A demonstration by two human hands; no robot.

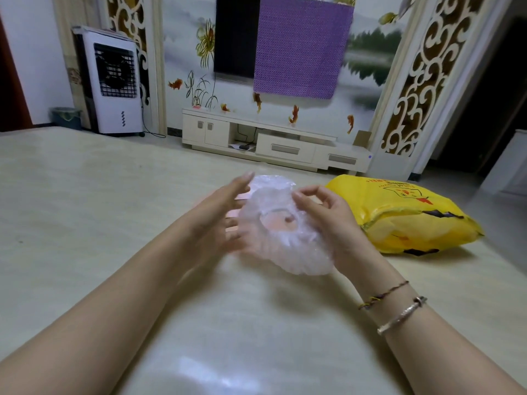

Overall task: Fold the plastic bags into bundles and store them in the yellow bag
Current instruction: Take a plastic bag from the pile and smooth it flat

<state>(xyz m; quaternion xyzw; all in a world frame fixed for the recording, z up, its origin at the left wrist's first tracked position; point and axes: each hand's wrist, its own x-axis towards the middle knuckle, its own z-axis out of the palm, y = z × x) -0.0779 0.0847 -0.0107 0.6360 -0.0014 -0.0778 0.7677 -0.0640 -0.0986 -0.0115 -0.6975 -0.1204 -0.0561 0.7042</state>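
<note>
Clear, crinkled film made up the one plastic bag in view, held above the table between your two hands. Your right hand gripped its right side, thumb and forefinger pinching the upper rim, the other fingers curled behind the film. Your left hand lay against its left side with fingers straight and spread, motion-blurred, pressing rather than clasping. I judged the bag very light, soft and slippery, liable to spring back open once released; it should be taken at the gathered rim and squeezed flat before each fold. One yellow bag lay on its side on the table, just right of your right hand and apart from it; whether its mouth stood open I could not tell. Count: one clear bag, one yellow bag, two hands; no finished bundles were visible.
</note>
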